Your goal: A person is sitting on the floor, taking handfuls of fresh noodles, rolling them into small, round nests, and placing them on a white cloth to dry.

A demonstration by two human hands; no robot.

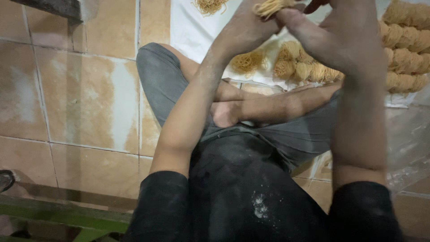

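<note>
Both hands meet at the frame's top: left hand [244,29] and right hand [345,38] pinch one noodle bundle [271,6] between them, directly above the noodle nests [304,67].

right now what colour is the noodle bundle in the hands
Pale golden yellow; the bundle shows at the top of the head view, pinched between the left hand and right hand.

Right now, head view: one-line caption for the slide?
Seated cross-legged on a tiled floor, left hand and right hand hold a noodle bundle above noodle nests on a white sheet.
</note>
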